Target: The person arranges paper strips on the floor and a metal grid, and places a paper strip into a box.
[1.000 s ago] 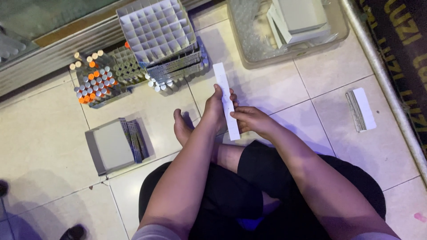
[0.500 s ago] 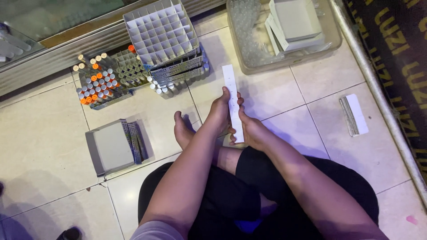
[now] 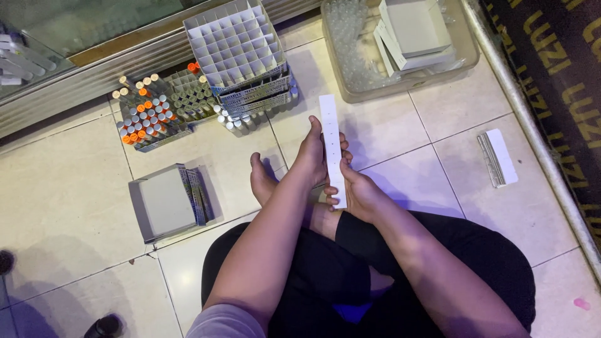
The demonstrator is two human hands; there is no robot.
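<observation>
I sit cross-legged on a tiled floor and hold a long white card strip (image 3: 330, 128) upright between both hands. My left hand (image 3: 311, 156) pinches the strip along its left side near the middle. My right hand (image 3: 357, 191) grips its lower end from the right. A bare foot (image 3: 261, 180) shows just left of my left hand. The strip's top end points toward a white cardboard grid divider (image 3: 235, 39) that sits on a stack of boxes.
A tray of small vials with orange and pale caps (image 3: 147, 119) lies at the left, more vials (image 3: 244, 119) under the stack. A grey-white open box (image 3: 166, 201) rests at the left. A clear plastic bin (image 3: 350, 94) holds white boxes. A bundle of strips (image 3: 498, 158) lies right.
Both hands drew slightly back toward my body with the strip, and the strip stands more upright between them. The view shifted a little.
</observation>
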